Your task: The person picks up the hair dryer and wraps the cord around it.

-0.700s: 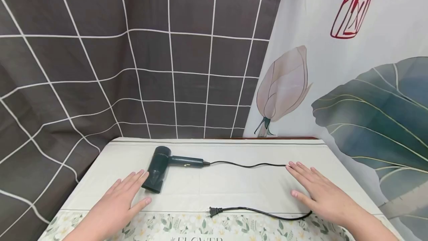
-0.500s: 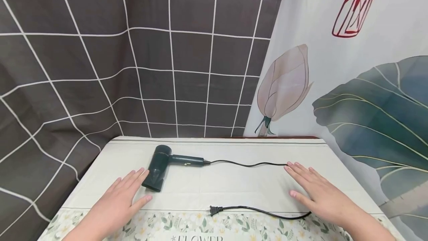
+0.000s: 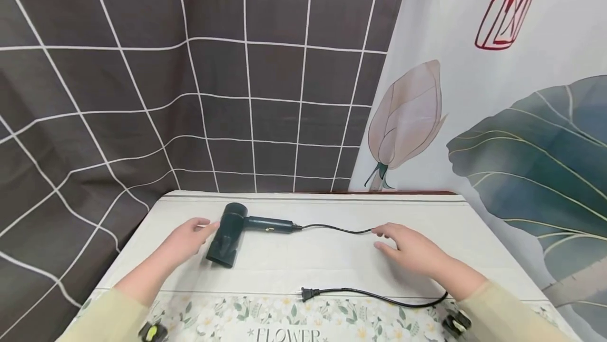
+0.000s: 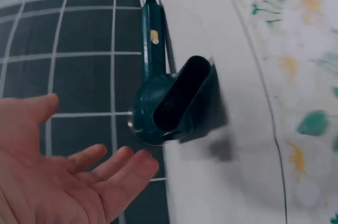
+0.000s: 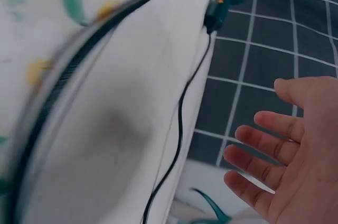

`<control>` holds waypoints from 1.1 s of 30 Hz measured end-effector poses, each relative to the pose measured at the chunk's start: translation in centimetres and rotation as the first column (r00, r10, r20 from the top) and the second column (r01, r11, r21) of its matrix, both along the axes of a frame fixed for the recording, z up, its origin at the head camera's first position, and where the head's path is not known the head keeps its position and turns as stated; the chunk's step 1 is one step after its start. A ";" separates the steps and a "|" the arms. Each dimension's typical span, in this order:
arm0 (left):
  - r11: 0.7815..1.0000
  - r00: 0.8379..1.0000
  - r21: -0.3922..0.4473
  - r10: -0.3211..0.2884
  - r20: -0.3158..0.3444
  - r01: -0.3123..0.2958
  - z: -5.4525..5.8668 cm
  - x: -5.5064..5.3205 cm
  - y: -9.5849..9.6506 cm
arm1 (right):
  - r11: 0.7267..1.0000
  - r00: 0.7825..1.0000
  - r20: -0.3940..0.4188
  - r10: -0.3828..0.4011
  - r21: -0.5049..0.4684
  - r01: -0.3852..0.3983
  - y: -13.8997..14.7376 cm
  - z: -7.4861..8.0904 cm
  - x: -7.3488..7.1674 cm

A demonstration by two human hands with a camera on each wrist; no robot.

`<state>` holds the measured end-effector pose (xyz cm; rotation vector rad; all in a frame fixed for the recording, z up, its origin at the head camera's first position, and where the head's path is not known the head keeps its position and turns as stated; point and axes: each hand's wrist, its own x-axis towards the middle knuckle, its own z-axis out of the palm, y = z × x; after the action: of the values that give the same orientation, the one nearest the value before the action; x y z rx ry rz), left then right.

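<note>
A dark green hair dryer [image 3: 227, 239] lies on the table, nozzle toward the near side and handle [image 3: 267, 224] pointing right. My left hand [image 3: 186, 241] is raised just left of its body. In the left wrist view, that hand [image 4: 79, 176] has its fingers loosely spread and holds nothing. To the right, my right hand [image 3: 410, 247] hovers by the thin black cord [image 3: 336, 228], which passes out of sight behind the fingers. Those loosely bent fingers hold nothing in the right wrist view [image 5: 285, 155]. Nearer me lies the plug [image 3: 310, 293] with the cord's other end.
A white cloth with a floral band [image 3: 265, 308] covers the table [image 3: 294, 263]. Behind it hang a dark gridded curtain [image 3: 275, 78] and a white curtain with printed flowers [image 3: 405, 115]. Small dark devices [image 3: 153, 331] sit at both sleeves.
Both hands have risen off the table and moved forward, the right one also leftward toward the dryer. Their fingers went from flat to loosely bent. Sleeves now show. The dryer stays put.
</note>
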<state>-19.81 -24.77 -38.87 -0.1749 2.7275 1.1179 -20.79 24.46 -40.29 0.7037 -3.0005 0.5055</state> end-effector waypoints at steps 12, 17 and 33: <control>0.998 0.982 0.040 0.045 0.184 -0.053 -1.1 -6.9 0.9 | 0.988 0.997 0.080 0.001 0.154 -0.014 -5.8 -1.3 -7.3; 1.000 0.979 -0.014 0.015 0.204 -0.012 -1.3 -7.7 1.0 | 0.982 0.992 0.123 0.006 0.189 -0.029 -6.8 -1.7 -8.3; 0.995 0.958 0.088 0.028 0.285 -0.056 -2.4 -8.7 0.7 | 0.953 0.994 0.086 0.061 0.291 -0.084 -7.1 -3.6 -9.1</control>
<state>-28.55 -24.02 -41.28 -0.3520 2.4233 1.1339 -29.90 17.36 -43.91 0.8307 -3.1671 0.0853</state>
